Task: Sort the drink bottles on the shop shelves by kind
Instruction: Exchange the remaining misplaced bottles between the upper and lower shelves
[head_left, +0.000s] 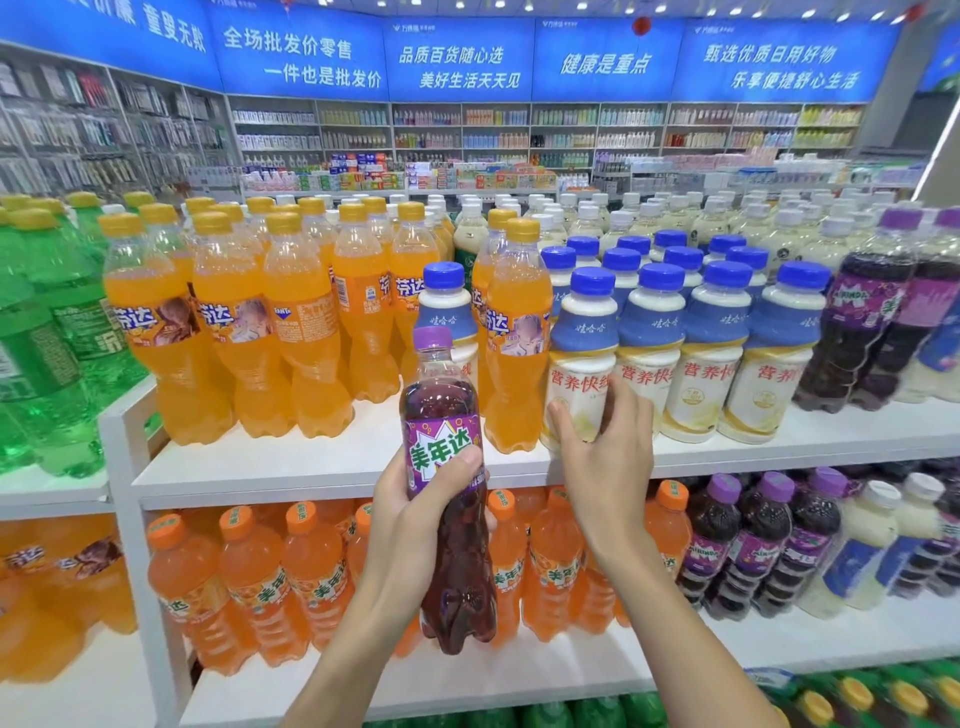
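Note:
My left hand (410, 499) grips a purple grape soda bottle (449, 488) by its label and holds it upright in front of the top shelf (322, 457). My right hand (605, 452) wraps its fingers around the lower part of a white milk drink bottle with a blue cap (582, 353), which stands at the front of the top shelf. Just left of that bottle stand two orange soda bottles (514, 332), and behind them one more blue-capped milk bottle (447, 306). More milk bottles line up to the right.
Orange soda bottles (234, 322) fill the left of the top shelf, green soda bottles (41, 322) the far left, purple soda bottles (872, 322) the far right. The lower shelf (519, 675) holds orange soda, purple soda and milk bottles. White-capped bottles stand behind.

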